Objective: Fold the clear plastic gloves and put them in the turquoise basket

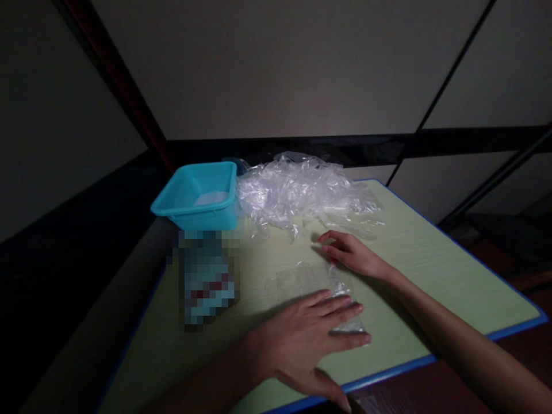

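A clear plastic bag (311, 278) lies flat on the table in front of me. My left hand (308, 339) is spread over its near part with the fingers apart, hiding some of it. Just past the bag's far right corner is my right hand (356, 254), its fingers loosely bent and apart, with nothing seen in them. Whether its lower fingers touch the bag I cannot tell. Farther back, a heap of crumpled clear plastic bags (297, 187) spreads over the table.
A turquoise plastic basin (202, 220) with something whitish inside stands at the back left, beside the heap. Nearer me is a pixelated, blurred-out object (207, 282). The pale yellow-green table (401, 253) has a blue edge. Behind it rises a panelled wall (280, 75).
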`<action>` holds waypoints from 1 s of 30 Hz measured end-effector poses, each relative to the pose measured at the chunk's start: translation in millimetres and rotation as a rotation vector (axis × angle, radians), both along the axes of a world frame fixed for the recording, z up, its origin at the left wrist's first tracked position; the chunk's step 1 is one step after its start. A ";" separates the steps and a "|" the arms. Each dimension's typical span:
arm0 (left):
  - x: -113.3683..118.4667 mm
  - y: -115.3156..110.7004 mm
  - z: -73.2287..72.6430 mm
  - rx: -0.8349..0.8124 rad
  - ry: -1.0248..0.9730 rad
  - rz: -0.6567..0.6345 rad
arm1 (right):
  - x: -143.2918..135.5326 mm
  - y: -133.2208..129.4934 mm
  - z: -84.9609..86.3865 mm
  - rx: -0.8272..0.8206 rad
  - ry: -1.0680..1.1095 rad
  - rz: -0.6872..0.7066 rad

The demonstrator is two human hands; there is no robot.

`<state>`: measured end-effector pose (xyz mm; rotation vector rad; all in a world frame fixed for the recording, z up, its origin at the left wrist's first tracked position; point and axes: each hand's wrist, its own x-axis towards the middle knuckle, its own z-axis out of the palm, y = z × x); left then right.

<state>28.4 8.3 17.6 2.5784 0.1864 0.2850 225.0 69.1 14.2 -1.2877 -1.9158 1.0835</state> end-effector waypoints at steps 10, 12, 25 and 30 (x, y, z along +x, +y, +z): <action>0.5 -0.4 4.6 -0.007 0.047 0.002 | 4.5 0.0 4.2 -0.145 0.155 0.162; 0.4 -0.1 4.6 -0.025 0.040 -0.001 | 5.1 0.3 4.8 -0.181 0.187 0.171; 0.0 2.3 3.3 0.059 0.113 -0.039 | 3.2 0.3 0.0 -0.114 0.186 0.210; -0.2 3.6 4.7 0.080 0.130 -0.057 | 4.1 1.5 -4.3 -0.046 0.173 0.230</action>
